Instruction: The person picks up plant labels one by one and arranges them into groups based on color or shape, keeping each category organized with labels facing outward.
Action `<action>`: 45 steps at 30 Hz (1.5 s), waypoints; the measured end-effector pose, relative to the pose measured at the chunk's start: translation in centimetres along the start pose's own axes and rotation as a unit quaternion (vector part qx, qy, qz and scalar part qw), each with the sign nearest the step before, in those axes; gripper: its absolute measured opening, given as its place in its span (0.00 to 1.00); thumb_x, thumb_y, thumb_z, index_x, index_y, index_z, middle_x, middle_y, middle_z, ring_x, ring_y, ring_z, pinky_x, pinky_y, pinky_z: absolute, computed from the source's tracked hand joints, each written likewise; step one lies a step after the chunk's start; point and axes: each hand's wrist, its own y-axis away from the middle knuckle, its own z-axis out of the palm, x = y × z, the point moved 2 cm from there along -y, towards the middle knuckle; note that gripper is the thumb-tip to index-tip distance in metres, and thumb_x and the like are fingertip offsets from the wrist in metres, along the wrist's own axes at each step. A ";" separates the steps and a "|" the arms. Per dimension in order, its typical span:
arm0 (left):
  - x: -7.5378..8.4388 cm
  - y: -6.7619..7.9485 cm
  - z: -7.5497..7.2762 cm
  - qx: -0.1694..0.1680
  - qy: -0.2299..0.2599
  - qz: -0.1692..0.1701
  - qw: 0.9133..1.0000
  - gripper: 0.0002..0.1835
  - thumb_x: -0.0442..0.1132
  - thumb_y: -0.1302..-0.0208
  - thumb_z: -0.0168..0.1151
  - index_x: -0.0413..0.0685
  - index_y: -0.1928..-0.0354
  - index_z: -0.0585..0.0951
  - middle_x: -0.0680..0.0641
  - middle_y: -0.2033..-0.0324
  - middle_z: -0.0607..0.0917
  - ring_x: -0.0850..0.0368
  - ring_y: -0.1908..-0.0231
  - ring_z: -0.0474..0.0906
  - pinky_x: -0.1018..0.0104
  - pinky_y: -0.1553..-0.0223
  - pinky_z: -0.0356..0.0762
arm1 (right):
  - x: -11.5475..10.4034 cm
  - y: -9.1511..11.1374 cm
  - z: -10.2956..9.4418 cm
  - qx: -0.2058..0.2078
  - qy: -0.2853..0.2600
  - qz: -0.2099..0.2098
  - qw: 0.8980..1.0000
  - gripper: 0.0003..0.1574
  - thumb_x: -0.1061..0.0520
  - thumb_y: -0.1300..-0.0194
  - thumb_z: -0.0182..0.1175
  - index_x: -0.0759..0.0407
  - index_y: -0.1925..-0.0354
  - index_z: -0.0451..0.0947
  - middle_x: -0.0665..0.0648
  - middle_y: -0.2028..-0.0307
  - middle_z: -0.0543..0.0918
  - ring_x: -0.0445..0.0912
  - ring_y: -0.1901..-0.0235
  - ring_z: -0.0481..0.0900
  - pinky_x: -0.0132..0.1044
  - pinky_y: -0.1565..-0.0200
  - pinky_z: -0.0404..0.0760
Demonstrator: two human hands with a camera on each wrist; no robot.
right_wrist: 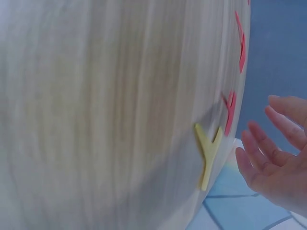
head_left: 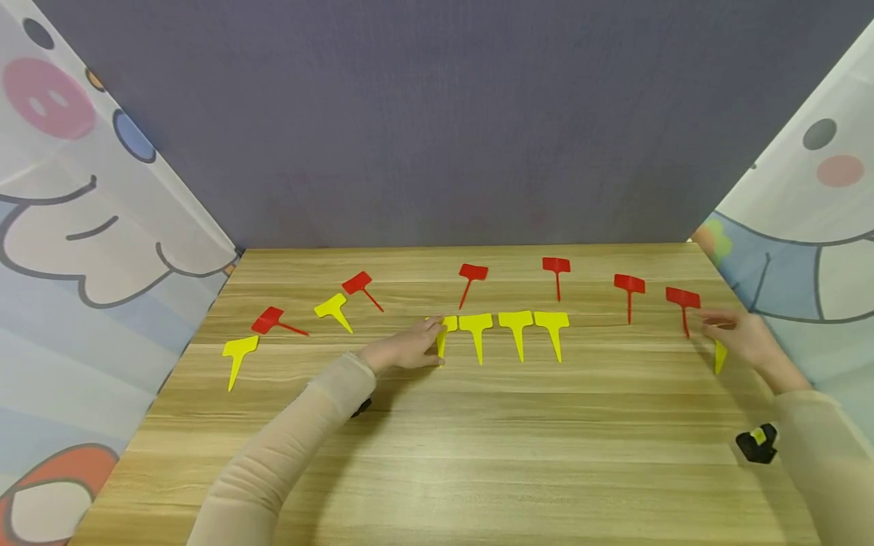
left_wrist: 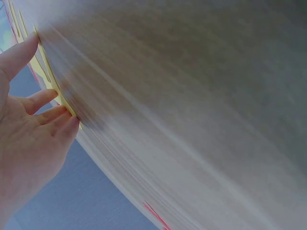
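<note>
Touching, with spread left fingers (left_wrist: pixel 46 97), a flat yellow T-shaped tag (head_left: pixel 450 324), leftmost of four on the wood-grained counter (head_left: pixel 478 440); hovering, right fingers (right_wrist: pixel 265 140) loosely parted, near another yellow tag (right_wrist: pixel 207 155).

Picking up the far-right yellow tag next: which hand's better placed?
Right, most likely: the right hand hovers empty, close to the far-right yellow tag. The left hand is well away, touching another yellow tag.

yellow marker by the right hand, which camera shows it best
Right wrist: the yellow marker is whole and uncovered there. In the head view, the right hand hides its upper part; in the left wrist view, I can't make it out.
</note>
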 end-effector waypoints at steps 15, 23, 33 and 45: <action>0.3 0.2 -0.4 0.001 -0.004 0.006 1.000 0.36 0.49 0.37 0.51 0.34 0.35 0.52 0.38 0.33 0.43 0.46 0.35 0.43 0.58 0.36 0.45 | 2.3 0.3 -0.4 0.019 -0.024 0.008 0.999 0.25 0.58 0.42 0.56 0.79 0.54 0.69 0.34 0.69 0.75 0.16 0.74 0.59 0.19 0.76 0.67; 0.2 0.1 -0.4 -0.002 -0.009 0.002 1.000 0.36 0.49 0.37 0.51 0.34 0.36 0.53 0.39 0.33 0.43 0.47 0.34 0.42 0.58 0.36 0.44 | 3.1 0.5 -0.2 0.000 -0.003 0.031 1.000 0.29 0.55 0.43 0.58 0.78 0.52 0.68 0.70 0.56 0.76 0.39 0.68 0.75 0.29 0.69 0.71; 0.1 0.1 -0.2 -0.003 -0.011 -0.002 1.000 0.37 0.50 0.37 0.50 0.35 0.35 0.51 0.39 0.33 0.42 0.47 0.34 0.42 0.58 0.36 0.44 | 3.7 0.4 0.2 -0.031 -0.011 0.054 0.998 0.33 0.53 0.39 0.54 0.79 0.48 0.62 0.82 0.49 0.62 0.74 0.53 0.61 0.62 0.57 0.62; 0.2 0.1 -0.1 -0.003 -0.013 0.000 1.000 0.36 0.50 0.37 0.51 0.35 0.35 0.52 0.39 0.33 0.44 0.48 0.34 0.42 0.59 0.36 0.45 | 4.8 0.3 0.3 -0.044 0.003 0.068 0.997 0.35 0.51 0.40 0.55 0.80 0.48 0.62 0.84 0.51 0.62 0.73 0.54 0.61 0.59 0.59 0.65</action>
